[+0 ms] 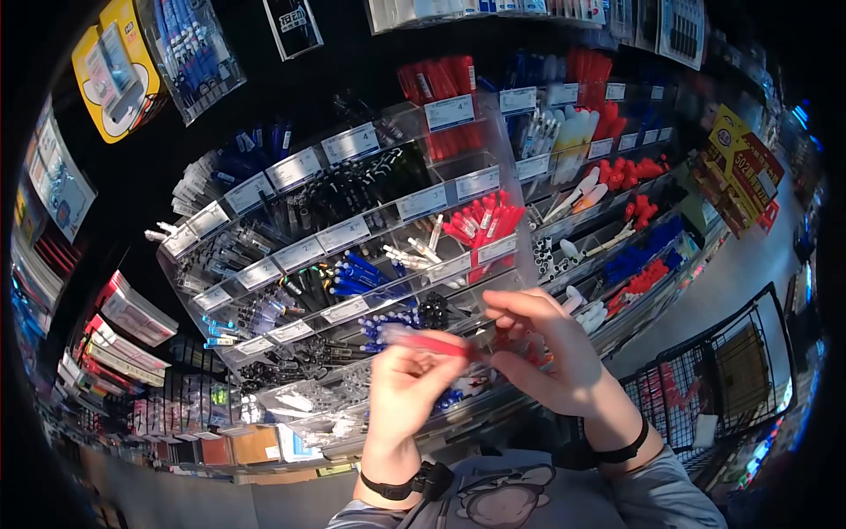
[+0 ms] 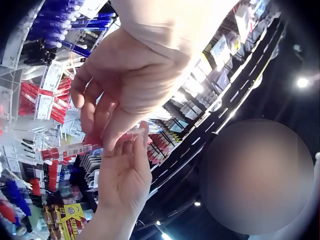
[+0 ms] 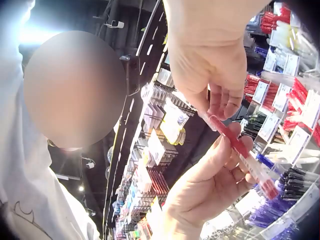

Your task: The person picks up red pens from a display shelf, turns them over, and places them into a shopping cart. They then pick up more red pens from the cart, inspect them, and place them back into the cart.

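Note:
In the head view my left hand (image 1: 410,388) grips a red pen (image 1: 432,342) by its barrel, thumb along the side. The pen (image 3: 255,167) has a clear barrel with a printed label and red ends, as the right wrist view shows. My right hand (image 1: 560,366) is close beside it, palm turned toward the left hand. Thumb and fingers of the right hand (image 2: 125,180) pinch the clear cap (image 2: 134,132) at the pen's end in the left wrist view. The left hand's fingers (image 2: 92,102) partly hide the pen.
A tiered clear rack with price tags (image 1: 344,234) holds blue, black and red pens in front of me. Red pens (image 1: 483,220) fill one compartment. A black wire basket (image 1: 714,388) is at the right. Hanging packs (image 1: 189,53) are at upper left.

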{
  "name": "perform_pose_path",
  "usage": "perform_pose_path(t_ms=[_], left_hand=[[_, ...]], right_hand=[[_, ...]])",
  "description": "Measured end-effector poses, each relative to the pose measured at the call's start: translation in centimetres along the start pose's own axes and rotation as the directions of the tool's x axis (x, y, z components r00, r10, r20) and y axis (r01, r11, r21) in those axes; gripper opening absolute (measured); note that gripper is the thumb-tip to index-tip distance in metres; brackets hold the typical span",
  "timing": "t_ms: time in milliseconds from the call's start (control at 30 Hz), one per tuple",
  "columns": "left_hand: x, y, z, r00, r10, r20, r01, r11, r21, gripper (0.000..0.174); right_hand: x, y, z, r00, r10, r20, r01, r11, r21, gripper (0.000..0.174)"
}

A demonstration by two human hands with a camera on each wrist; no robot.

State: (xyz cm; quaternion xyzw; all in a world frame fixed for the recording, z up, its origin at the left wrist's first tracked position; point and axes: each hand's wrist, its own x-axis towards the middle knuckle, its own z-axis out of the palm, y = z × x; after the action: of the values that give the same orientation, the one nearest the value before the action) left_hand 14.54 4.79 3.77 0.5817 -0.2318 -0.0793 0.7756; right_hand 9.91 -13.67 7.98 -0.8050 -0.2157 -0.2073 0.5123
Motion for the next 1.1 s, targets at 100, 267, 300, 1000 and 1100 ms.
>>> perform_pose_path(t_ms=[100,267,300,1000,1100], left_hand=[[0.7,-0.4,-0.1,0.972,0.122,-0.200,-0.178,0.939,-0.295,0.019],[1.1,0.0,0.9,0.951,0.118,-0.285,-0.218,0.912,-0.348,0.018],[1.1,-0.1,0.8,0.946,0.119,-0.301,-0.223,0.914,-0.339,0.018],[0.3,1.1,1.6,0.900,0.241,-0.362,-0.297,0.949,-0.108,0.020],[0.2,1.1,1.5,0.906,0.241,-0.348,-0.300,0.946,-0.126,0.019]], right_hand=[[-0.3,0.8,1.0,0.995,0.099,0.030,-0.103,0.983,0.150,0.046],[0.7,2.8,2.0,0.993,0.080,-0.090,-0.057,0.971,0.233,0.028],[0.9,2.5,1.9,0.994,0.078,-0.076,-0.058,0.968,0.246,0.028],[2.0,1.7,0.9,0.980,0.198,-0.012,-0.159,0.821,0.549,0.018],[2.0,1.5,0.7,0.976,0.219,-0.002,-0.181,0.812,0.555,0.018]])
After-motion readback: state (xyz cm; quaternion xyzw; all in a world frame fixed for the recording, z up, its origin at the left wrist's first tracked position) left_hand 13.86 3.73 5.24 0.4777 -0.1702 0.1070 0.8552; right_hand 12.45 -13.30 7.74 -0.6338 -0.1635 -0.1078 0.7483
